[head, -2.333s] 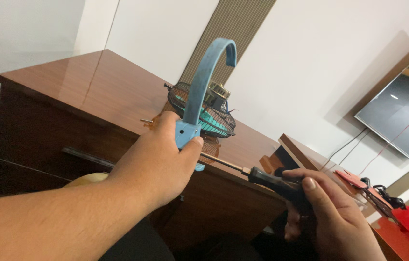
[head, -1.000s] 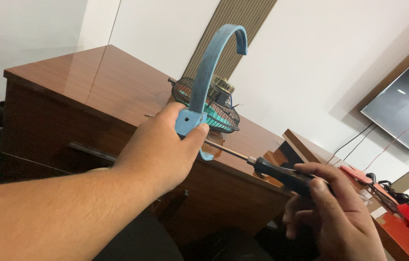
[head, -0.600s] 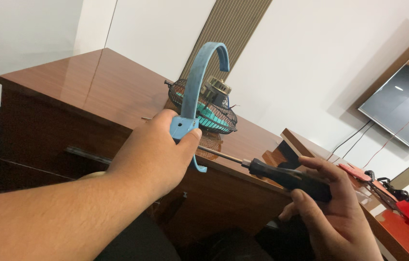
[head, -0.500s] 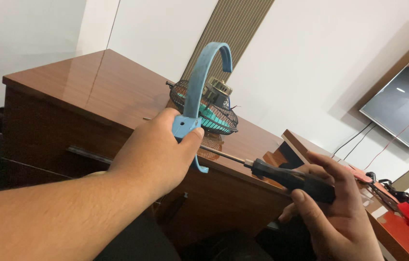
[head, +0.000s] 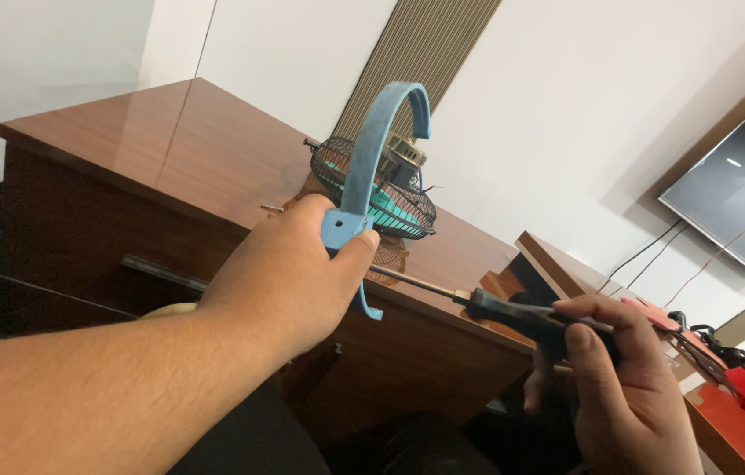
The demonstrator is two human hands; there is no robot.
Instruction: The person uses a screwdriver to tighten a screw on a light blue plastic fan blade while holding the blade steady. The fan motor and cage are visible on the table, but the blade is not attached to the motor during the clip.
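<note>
I see the blue curved bracket (head: 371, 167) upright over the brown desk (head: 170, 158) edge, my left hand (head: 289, 277) wrapped tight around its base. My right hand (head: 623, 387) clamps the black-handled screwdriver (head: 513, 315), its shaft level, tip at the bracket's base. 1 caged fan (head: 381, 198) sits behind.

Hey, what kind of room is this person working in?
Probably a living room at home: a flat screen hangs on the wall, there's a glossy wooden cabinet, and a small fan sits on it, apparently partly dismantled.
</note>
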